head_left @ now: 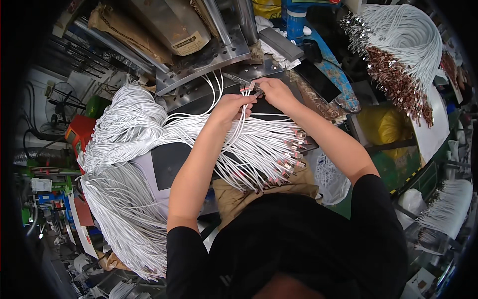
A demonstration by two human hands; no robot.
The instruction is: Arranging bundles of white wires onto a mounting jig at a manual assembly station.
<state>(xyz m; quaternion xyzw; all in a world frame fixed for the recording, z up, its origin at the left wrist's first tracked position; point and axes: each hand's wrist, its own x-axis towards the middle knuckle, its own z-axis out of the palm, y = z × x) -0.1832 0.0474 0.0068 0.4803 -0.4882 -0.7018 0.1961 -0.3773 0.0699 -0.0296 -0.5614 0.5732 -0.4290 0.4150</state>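
My left hand [232, 105] is closed around several white cables, whose reddish and metal plug ends stick up past the fingers. My right hand [277, 92] meets it at those ends, its thumb and fingers pinched at a metal plug; exactly what they grip is too small to make out. Below both hands a thick bundle of white cables [249, 144] spreads over the black work surface [167, 164] and my lap, with plug ends fanned toward the right. Just beyond the hands stands the metal plate of a press [199, 67].
Larger coils of white cable [129, 117] lie at the left, hanging down beside me. A dark phone-like slab [318, 82] lies beyond my right hand. At the far right are a coil of cables with coppery ends [398, 55] and a yellow bag [386, 127].
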